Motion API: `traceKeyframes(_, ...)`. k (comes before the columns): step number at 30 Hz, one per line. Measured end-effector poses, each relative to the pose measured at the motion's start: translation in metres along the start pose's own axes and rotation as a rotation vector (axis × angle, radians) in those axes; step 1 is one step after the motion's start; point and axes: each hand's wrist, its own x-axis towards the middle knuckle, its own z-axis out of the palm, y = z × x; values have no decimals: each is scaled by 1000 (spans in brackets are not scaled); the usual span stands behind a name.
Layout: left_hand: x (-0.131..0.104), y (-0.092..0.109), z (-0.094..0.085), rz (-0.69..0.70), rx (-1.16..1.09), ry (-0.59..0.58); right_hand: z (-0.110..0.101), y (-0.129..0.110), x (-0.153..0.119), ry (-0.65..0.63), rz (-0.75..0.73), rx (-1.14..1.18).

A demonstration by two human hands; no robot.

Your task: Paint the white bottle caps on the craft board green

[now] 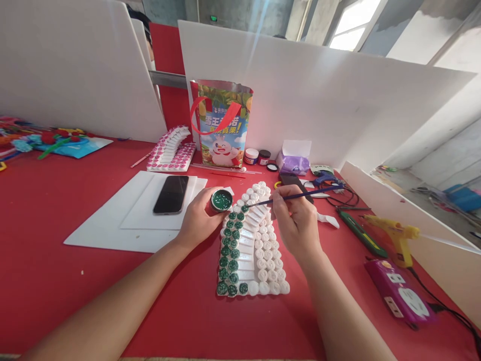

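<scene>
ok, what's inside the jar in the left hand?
The jar in the left hand holds glossy dark green paint, its surface visible through the open mouth. The paint covers the jar's bottom, so its depth can't be told.

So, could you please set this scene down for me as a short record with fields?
Left hand: holds an open jar of green paint
Right hand: holds a dark-handled brush, its tip at a green rosette
Rosette piece: white steps between rosettes, green along the left, white on the right
Behind it: pink-and-white piece, printed bag, purple pack
Left: black phone on white sheets
Right: yellow glue gun, green-handled tool
Surface: red table
</scene>
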Motion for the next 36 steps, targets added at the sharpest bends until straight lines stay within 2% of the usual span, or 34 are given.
traceKeyframes(20,0,3,-1,9,-12,-11,0,-2,0,-4,-26,-14)
traceKeyframes(31,0,5,-1,25,1,-12,3,-5,-5,-10,-141,-48)
traceKeyframes(36,1,4,-1,25,1,-8,4,-6,-4,-22,-205,-132)
